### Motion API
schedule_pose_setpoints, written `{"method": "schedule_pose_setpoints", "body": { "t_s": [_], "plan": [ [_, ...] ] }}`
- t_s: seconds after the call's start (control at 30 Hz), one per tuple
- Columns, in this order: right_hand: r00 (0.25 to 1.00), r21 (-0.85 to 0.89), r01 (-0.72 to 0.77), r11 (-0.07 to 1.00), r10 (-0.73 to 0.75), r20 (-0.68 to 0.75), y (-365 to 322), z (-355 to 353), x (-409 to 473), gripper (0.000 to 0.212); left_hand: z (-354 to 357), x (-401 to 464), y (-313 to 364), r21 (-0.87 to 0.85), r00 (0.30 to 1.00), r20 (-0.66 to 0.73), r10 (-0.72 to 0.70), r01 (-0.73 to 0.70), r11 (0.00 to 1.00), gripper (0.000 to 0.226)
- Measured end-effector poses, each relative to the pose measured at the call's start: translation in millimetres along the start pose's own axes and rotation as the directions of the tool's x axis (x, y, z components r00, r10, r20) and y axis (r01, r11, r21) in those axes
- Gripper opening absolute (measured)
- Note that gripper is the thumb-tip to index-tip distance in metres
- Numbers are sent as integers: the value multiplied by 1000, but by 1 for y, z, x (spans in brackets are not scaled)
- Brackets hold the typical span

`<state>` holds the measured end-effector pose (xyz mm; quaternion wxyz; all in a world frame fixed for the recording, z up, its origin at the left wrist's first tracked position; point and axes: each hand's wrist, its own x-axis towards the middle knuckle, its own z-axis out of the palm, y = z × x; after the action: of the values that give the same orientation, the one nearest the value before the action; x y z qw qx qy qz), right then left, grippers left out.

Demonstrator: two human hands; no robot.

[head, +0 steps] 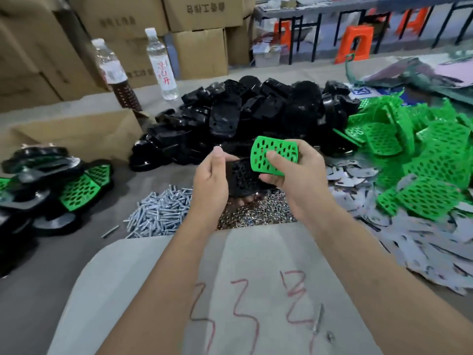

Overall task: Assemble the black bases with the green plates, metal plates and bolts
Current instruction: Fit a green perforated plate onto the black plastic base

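Note:
My left hand (211, 180) grips a black base (242, 179) above the table's middle. My right hand (294, 172) holds a perforated green plate (275, 157) tilted against the base's upper right edge, thumb on the plate's face. Behind them lies a heap of black bases (245, 119). A heap of green plates (422, 160) fills the right side. Grey metal plates (409, 234) spread below it. Silver bolts (161, 213) are piled left of my wrists, and small nuts (256, 213) under my hands.
Finished black-and-green assemblies (46, 185) are stacked at the left. A cardboard box (76, 137) and two water bottles (161, 62) stand behind them. A grey sheet with red marks (230, 290) lies in front, with a loose bolt (318, 319) on it.

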<state>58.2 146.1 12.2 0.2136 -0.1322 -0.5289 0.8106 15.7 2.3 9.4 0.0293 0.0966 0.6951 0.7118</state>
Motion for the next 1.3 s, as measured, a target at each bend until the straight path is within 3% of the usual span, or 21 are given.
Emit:
{"method": "schedule_pose_setpoints", "body": {
  "t_s": [0.2,0.63,0.77,0.9,1.1,1.2,1.3],
  "plan": [
    [995,131,59,990,-69,74,11,-4,-6,15,-2,1,-7,30,996,78,45,-48,998,52],
    [981,29,98,995,-101,165,12,1,-11,19,-6,3,-11,11,995,2,96,-96,995,57],
    [952,126,101,987,-133,275,11,-2,-11,10,-6,4,-11,-20,997,-23,75,-76,997,57],
    [951,143,81,986,-120,286,9,-4,-12,11,-7,4,-11,-13,996,-40,80,-81,997,57],
    [959,-40,187,982,-173,224,12,-4,-7,12,-6,6,-11,-28,995,-47,91,-92,995,55],
    [965,-146,228,963,-204,166,15,-5,-5,25,-6,5,-10,-36,995,-41,87,-89,995,52],
    [947,-218,282,934,-234,221,17,-4,-6,24,-6,4,-11,-25,996,-30,81,-82,996,51]
  ]
}}
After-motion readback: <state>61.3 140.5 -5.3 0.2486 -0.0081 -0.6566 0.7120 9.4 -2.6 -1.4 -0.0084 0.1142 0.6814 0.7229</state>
